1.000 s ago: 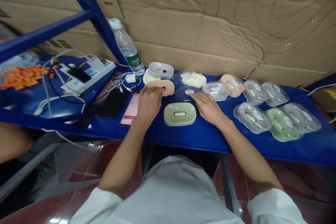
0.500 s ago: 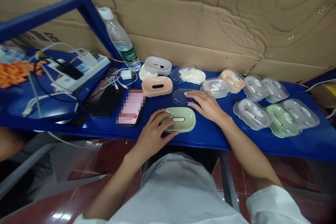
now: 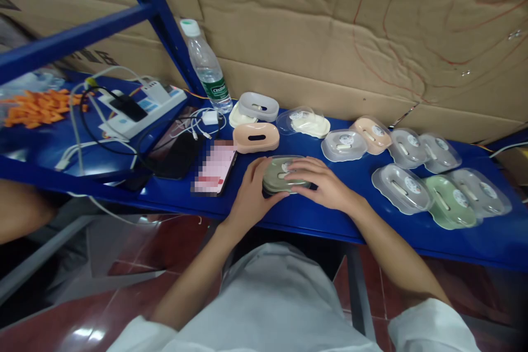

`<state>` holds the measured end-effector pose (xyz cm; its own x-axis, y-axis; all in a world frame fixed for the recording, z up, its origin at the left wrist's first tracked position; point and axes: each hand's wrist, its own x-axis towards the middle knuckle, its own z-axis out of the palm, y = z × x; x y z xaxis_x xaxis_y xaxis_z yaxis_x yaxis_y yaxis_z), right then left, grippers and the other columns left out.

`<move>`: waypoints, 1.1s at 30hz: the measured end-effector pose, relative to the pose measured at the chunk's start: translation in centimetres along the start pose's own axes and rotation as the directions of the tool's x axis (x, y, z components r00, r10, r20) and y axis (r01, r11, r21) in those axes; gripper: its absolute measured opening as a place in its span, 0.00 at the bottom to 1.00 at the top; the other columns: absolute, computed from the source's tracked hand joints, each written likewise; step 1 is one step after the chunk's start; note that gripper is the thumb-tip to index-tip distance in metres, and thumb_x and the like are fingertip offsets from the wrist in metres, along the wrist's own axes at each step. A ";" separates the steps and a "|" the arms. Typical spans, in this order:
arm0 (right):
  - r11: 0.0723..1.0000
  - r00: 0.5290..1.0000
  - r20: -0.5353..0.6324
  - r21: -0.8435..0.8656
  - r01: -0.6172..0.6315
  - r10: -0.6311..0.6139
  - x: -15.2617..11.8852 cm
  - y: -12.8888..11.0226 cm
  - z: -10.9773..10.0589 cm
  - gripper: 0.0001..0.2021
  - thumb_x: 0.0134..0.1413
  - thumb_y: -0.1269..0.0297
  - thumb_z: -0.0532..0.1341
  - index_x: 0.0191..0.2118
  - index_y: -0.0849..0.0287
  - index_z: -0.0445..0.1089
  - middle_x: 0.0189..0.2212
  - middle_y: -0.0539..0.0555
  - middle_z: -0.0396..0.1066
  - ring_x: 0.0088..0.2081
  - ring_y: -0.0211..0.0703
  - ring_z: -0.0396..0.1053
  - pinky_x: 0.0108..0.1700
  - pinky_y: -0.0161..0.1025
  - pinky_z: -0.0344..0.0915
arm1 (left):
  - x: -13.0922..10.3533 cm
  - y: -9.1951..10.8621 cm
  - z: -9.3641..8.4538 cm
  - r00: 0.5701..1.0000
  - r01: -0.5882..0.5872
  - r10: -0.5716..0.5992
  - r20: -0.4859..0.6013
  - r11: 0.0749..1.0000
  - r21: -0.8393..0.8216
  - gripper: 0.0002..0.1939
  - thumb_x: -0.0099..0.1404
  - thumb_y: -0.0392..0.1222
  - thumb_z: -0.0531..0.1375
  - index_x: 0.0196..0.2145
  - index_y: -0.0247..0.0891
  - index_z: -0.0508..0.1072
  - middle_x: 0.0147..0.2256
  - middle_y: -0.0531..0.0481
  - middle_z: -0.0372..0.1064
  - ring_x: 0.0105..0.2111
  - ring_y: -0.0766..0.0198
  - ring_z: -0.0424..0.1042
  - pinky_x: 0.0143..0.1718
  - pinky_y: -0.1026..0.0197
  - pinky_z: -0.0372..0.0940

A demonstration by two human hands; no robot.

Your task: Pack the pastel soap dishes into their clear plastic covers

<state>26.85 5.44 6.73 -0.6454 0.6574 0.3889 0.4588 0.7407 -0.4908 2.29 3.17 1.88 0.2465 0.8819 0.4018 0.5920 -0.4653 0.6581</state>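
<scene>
A green soap dish (image 3: 270, 182) lies on the blue table in front of me. Over it sits a clear plastic lid (image 3: 285, 166) with a round sticker; whether it is fully seated I cannot tell. My left hand (image 3: 248, 193) is curled round the dish's left end, thumb at the near edge. From the right, my right hand (image 3: 330, 186) grips the lid, its fingers across the top and near edge. Just behind are a peach soap dish (image 3: 243, 144) without a lid and, farther back, a grey one (image 3: 264, 113) partly over a cream piece (image 3: 239, 119).
Several lidded soap dishes (image 3: 402, 190) stand at the right. A clear lid (image 3: 286, 120) overlaps a cream piece (image 3: 317, 126) at the back. Left are a phone (image 3: 214, 168), a water bottle (image 3: 210, 71), a power strip (image 3: 154, 110) with cables, and orange pieces (image 3: 39, 107). Cardboard (image 3: 289, 22) rises behind.
My right hand has brought the clear lid from the table behind onto the green soap dish. My left hand stays at the dish's left end. The view has shifted slightly.
</scene>
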 end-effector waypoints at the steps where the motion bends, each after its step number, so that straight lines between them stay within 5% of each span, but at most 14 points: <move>1: 0.999 1.000 0.010 -0.036 0.004 -0.004 -0.1 -0.1 0.0 0.13 0.71 0.59 0.65 0.57 0.51 0.77 0.61 0.57 0.75 0.65 0.50 0.70 0.69 0.54 0.62 | -0.1 0.0 0.0 1.000 0.002 -0.002 -0.002 1.000 0.001 0.44 0.66 0.52 0.73 0.71 0.48 0.56 0.66 0.36 0.60 0.68 0.44 0.65 0.68 0.38 0.65; 9: 0.975 0.998 0.062 -0.219 0.027 -0.014 -0.4 -0.3 0.2 0.14 0.73 0.56 0.62 0.58 0.48 0.77 0.63 0.56 0.74 0.67 0.51 0.69 0.73 0.57 0.55 | -0.4 -0.2 0.3 1.000 0.001 0.000 -0.030 0.999 0.041 0.41 0.64 0.52 0.74 0.68 0.45 0.61 0.64 0.36 0.64 0.66 0.44 0.68 0.64 0.40 0.69; 17: 0.994 0.999 0.009 -0.099 -0.037 0.039 -0.1 0.2 -0.5 0.16 0.76 0.56 0.58 0.61 0.51 0.74 0.62 0.56 0.75 0.65 0.49 0.70 0.68 0.52 0.63 | -0.6 -0.2 0.5 1.000 -0.009 0.009 -0.020 0.999 0.039 0.41 0.65 0.50 0.73 0.68 0.43 0.59 0.65 0.35 0.62 0.67 0.43 0.66 0.66 0.39 0.67; 21: 0.934 0.980 -0.075 -0.298 -0.199 0.185 2.0 2.7 -1.4 0.21 0.77 0.65 0.51 0.69 0.57 0.67 0.66 0.61 0.71 0.69 0.52 0.66 0.70 0.55 0.61 | -0.6 -0.1 0.5 1.000 0.007 -0.007 0.000 0.999 0.039 0.39 0.67 0.51 0.71 0.68 0.42 0.59 0.66 0.34 0.60 0.67 0.41 0.65 0.65 0.38 0.68; 27: 0.766 0.920 0.052 -0.573 -0.291 0.389 8.3 8.1 -2.0 0.36 0.65 0.68 0.65 0.76 0.61 0.56 0.78 0.66 0.47 0.78 0.64 0.44 0.76 0.65 0.44 | -0.7 -0.1 -0.1 0.999 -0.012 0.013 0.035 1.000 -0.027 0.35 0.72 0.51 0.66 0.69 0.41 0.58 0.66 0.34 0.59 0.68 0.42 0.64 0.66 0.37 0.66; 33: 0.768 0.916 0.015 -0.551 -0.326 0.400 10.4 9.8 -3.3 0.28 0.67 0.60 0.66 0.70 0.55 0.68 0.70 0.64 0.65 0.71 0.64 0.61 0.69 0.63 0.61 | -0.9 -0.2 0.1 0.998 -0.011 0.012 0.059 1.000 -0.024 0.34 0.73 0.48 0.64 0.70 0.42 0.57 0.69 0.32 0.58 0.70 0.41 0.62 0.67 0.37 0.65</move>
<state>26.58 19.99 8.54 -0.4176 0.8965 0.1482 0.8993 0.4311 -0.0740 1.99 2.51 1.35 0.2983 0.8791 0.3719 0.5709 -0.4765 0.6686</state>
